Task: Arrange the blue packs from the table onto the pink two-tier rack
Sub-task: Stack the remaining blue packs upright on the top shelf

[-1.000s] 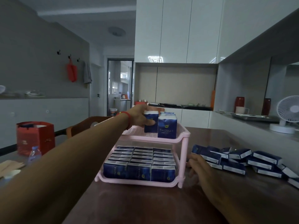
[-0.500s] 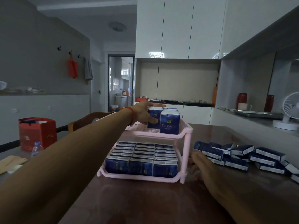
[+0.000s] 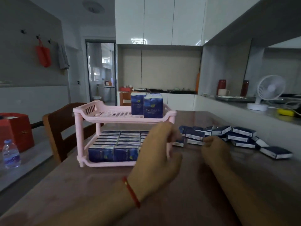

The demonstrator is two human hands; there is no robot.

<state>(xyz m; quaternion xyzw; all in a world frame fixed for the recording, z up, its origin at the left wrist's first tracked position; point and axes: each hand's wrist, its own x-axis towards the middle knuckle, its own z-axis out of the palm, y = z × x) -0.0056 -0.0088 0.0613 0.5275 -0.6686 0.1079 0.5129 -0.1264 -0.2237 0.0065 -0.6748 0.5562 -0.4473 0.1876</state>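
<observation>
1. Water bottle (image 3: 11, 154), lower left edge of the frame, standing upright beside a red box (image 3: 15, 130).
2. Wooden chair (image 3: 62, 128), left of centre, tucked against the table (image 3: 81, 185).
3. Pink two-tier rack (image 3: 114, 114), centre, standing on the table. Its lower tier is packed with upright blue packs (image 3: 112, 153) in rows; its upper tier carries a few upright packs (image 3: 153, 107) at its right end.
4. Left hand (image 3: 160, 154), centre, in front of the rack's right post, fingers loosely curled, holding nothing; a red string bracelet (image 3: 131, 191) circles the wrist.
5. Right hand (image 3: 215, 151), just right of the left hand, fingers curled at the near edge of the pile; whether it grips a pack cannot be told.
6. Loose blue packs (image 3: 241, 137), right of centre, heaped flat on the table.
7. White fan (image 3: 268, 90), far right, on the counter.
</observation>
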